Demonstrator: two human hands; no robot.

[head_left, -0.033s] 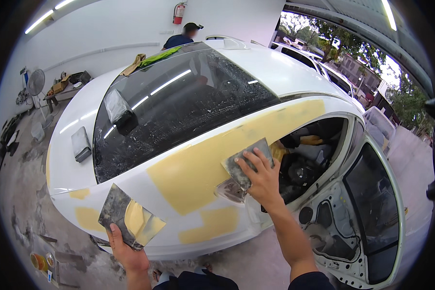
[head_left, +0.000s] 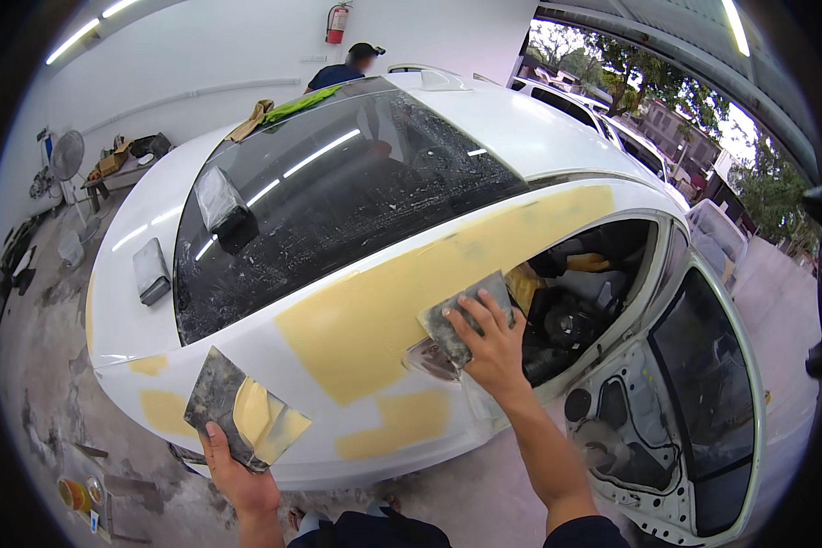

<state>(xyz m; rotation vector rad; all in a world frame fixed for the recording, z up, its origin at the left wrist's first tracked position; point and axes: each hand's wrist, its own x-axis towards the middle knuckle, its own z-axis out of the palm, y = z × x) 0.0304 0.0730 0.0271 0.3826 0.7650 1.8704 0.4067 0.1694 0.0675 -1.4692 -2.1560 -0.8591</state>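
My left hand grips a dark, stained mixing board by its near corner. A mound of pale yellow body filler lies on that board. In my right hand is a flat grey filler spreader, with the fingers spread over its upper face. The spreader is against the rear side panel of the white car, beside the open door's gap and just above a recess. Yellow filler covers a broad strip of this panel, and another patch lies below it.
Two wrapped blocks, one on the rear glass and one on the trunk lid, rest on the car. An open car door juts out at right. Cloths lie at the glass's far edge. A person stands beyond the car.
My right hand and the spreader have slid slightly toward me along the panel. My left hand keeps its hold on the mixing board.
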